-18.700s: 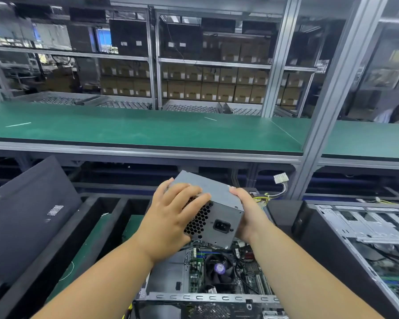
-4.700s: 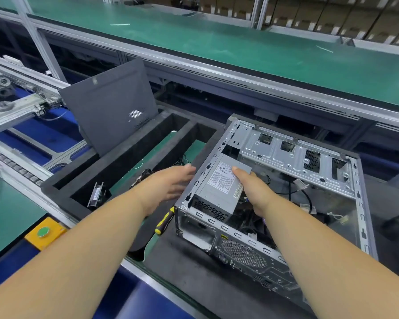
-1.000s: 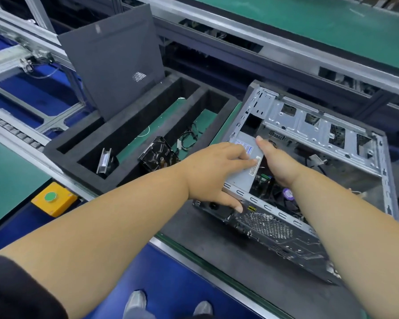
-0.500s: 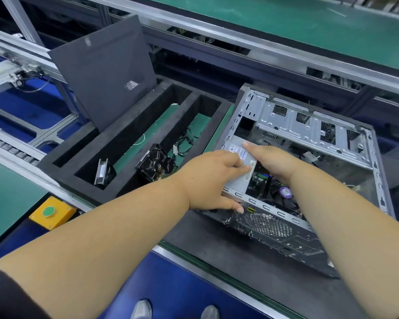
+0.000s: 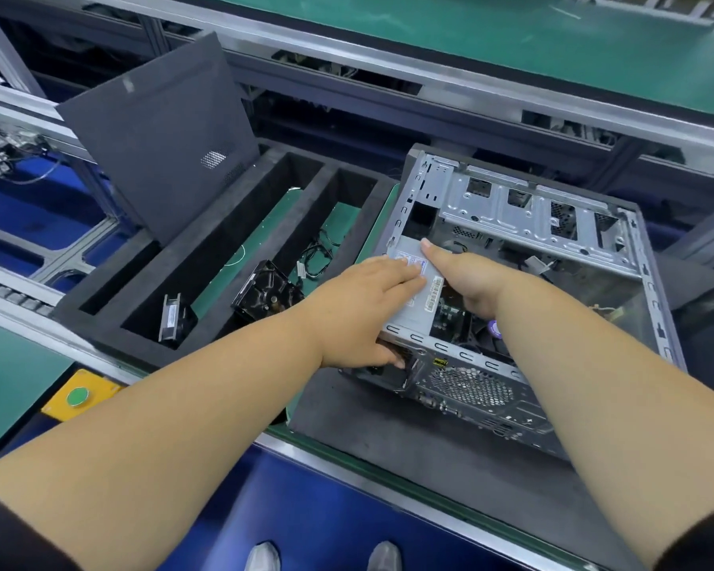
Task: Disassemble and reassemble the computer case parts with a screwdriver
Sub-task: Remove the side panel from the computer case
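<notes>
An open computer case [image 5: 532, 224] lies on its side on a dark foam mat. A grey power supply [image 5: 419, 307] with a label sits in the case's near-left corner. My left hand [image 5: 363, 311] grips that corner, fingers flat on the power supply's top and thumb against the case's rear panel below. My right hand [image 5: 466, 282] presses on the power supply's top from the right, thumb stretched over the label. No screwdriver is in view.
A black foam tray [image 5: 240, 241] left of the case holds a black fan [image 5: 264, 294], a small part [image 5: 174, 319] and loose cables [image 5: 318, 257]. The dark side panel [image 5: 157, 129] leans at the tray's back. A yellow box with a green button [image 5: 77, 395] sits near left.
Both hands stay on the power supply in the case corner. It sits slightly deeper and flatter than a second ago. The view has shifted a little.
</notes>
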The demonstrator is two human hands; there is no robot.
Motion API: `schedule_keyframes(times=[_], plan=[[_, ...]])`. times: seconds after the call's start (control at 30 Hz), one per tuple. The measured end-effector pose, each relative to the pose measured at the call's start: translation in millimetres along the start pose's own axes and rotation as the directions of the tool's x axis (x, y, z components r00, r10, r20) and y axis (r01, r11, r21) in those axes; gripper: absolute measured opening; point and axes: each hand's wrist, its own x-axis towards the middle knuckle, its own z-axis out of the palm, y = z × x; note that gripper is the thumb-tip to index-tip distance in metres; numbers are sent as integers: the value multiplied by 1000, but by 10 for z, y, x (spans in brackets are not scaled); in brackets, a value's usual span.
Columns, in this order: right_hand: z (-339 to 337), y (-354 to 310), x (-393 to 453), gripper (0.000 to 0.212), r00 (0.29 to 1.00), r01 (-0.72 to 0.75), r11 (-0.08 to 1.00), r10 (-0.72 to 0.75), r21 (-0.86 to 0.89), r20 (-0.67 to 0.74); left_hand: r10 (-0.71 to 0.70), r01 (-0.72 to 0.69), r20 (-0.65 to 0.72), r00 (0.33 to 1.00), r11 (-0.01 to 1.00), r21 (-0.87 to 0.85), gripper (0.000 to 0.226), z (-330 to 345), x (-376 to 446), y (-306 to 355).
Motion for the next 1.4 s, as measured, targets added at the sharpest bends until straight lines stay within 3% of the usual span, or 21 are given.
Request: schedule_keyframes(times=[0.1, 0.3, 0.6, 0.8, 0.97, 1.4], plan=[[4, 28, 21, 102, 996, 45, 997, -50, -57, -72, -4, 3, 27, 1000, 1000, 12, 94, -15, 19, 2], [-28, 32, 58, 94, 994, 78, 988, -88, -136, -65, 63, -65, 32, 998, 996, 67, 97, -91, 70, -7], [-82, -4, -29, 87, 993, 88, 965, -103, -248, -50, 39, -37, -25, 999, 998, 45, 93, -124, 91, 17], [-161, -41, -55, 59, 992, 130, 953, -124, -273, 39, 28, -31, -45, 999, 998, -62, 95, -76, 120, -4], [-153, -60, -65, 80, 992, 122, 953, -115, -277, 44, -35, 39, 49, 998, 996, -76, 124, -41, 171, -38], [-89, -65, -181, 84, 992, 124, 969, -123, -214, 17, -59, 61, 18, 998, 984, -169, 119, -14, 174, -58]])
